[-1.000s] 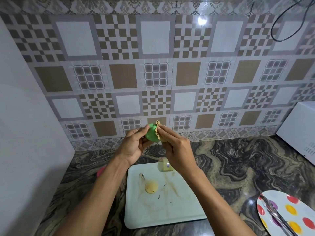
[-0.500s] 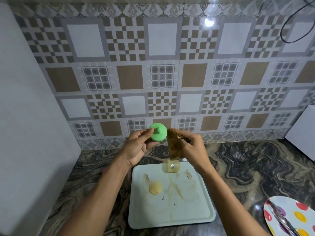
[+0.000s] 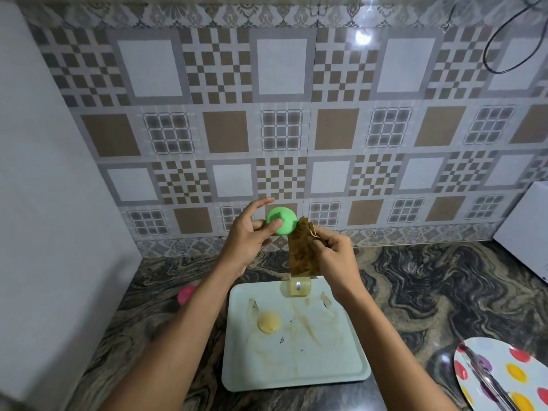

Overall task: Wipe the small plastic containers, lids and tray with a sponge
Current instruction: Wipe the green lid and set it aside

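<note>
My left hand (image 3: 248, 235) holds a small round green lid (image 3: 281, 220) up in front of the tiled wall, thumb pressed on it, other fingers spread. My right hand (image 3: 332, 256) pinches a thin brownish sponge sheet (image 3: 302, 253) that hangs down just right of the lid, its top edge touching it. Below lies a white tray (image 3: 335, 360) smeared with brown streaks. On the tray rest a small clear yellowish container (image 3: 299, 287) at the far edge and a pale yellow round lid (image 3: 268, 321).
A pink item (image 3: 186, 294) lies on the marbled counter left of my left forearm. A spotted plate (image 3: 510, 378) with tongs sits at the front right. A white appliance (image 3: 527, 232) stands at the right, a white wall on the left.
My right hand has pulled the sponge off the green lid and let it unfold to hang beside it. My left hand has turned the lid and spread its fingers.
</note>
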